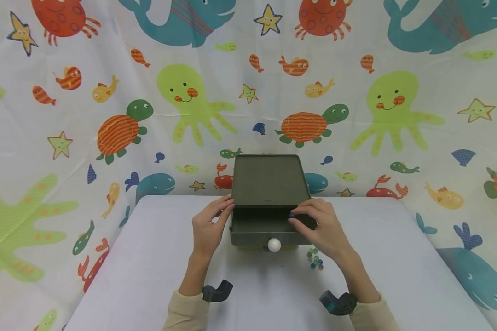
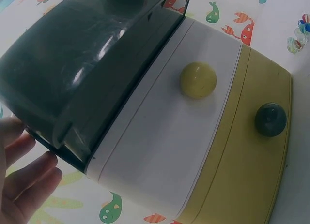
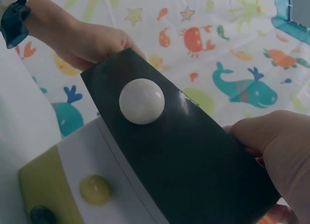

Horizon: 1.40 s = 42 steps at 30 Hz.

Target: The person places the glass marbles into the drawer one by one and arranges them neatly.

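A small chest of drawers [image 1: 269, 179] with a dark green top stands on the table, its dark green top drawer [image 1: 257, 238] pulled out. My left hand [image 1: 209, 225] is at the chest's left side, fingertips touching the edge by the open drawer. Over the right part of that drawer, my right hand [image 1: 323, 227] pinches a small dark blue marble [image 1: 291, 215] between thumb and fingers. In the right wrist view the drawer's front hides the marble. A white knob [image 1: 274, 245] sits on the drawer front.
Several small glass marbles [image 1: 316, 260], green, blue and brown, lie on the white table [image 1: 157, 257] right of the chest. Below the open drawer are a white drawer [image 2: 145, 132] with a yellow knob and a yellow drawer [image 2: 232, 151] with a dark green knob. A sea-animal cloth [image 1: 248, 105] hangs behind.
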Each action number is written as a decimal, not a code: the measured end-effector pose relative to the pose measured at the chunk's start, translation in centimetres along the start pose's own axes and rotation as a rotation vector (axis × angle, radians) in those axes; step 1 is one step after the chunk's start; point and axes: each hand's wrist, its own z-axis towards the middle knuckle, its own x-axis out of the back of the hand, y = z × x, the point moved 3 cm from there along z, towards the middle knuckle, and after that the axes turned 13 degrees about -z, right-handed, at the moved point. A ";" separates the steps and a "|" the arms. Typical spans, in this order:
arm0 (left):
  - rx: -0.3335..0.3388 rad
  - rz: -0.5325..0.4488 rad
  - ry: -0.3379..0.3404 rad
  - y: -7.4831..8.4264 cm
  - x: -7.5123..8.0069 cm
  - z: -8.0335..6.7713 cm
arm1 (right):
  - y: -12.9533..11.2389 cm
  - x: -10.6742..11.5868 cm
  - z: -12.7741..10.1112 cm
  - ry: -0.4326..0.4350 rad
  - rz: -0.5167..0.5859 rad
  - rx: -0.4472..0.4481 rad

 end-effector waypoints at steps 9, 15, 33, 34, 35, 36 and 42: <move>0.007 0.006 0.003 0.1 -0.1 0.0 | -0.1 -0.5 0.2 -0.018 0.000 0.036; 0.020 -0.001 0.001 0.1 0.0 -0.1 | -0.1 -0.7 0.2 -0.010 0.001 0.041; 0.003 -0.002 0.005 -0.1 0.0 -0.1 | -0.2 -0.6 0.1 -0.016 0.013 0.026; 0.006 0.000 0.004 -0.1 0.0 -0.1 | -0.2 -0.6 0.1 -0.009 0.011 0.026; 0.009 0.000 0.004 -0.2 0.0 -0.1 | -0.1 -0.6 0.1 -0.002 0.009 0.025; 0.010 -0.002 0.004 -0.2 0.0 -0.1 | -0.1 -0.5 0.0 0.008 0.005 0.026; 0.013 -0.005 0.005 -0.2 -0.1 -0.1 | -0.1 -0.1 0.0 0.032 0.029 0.004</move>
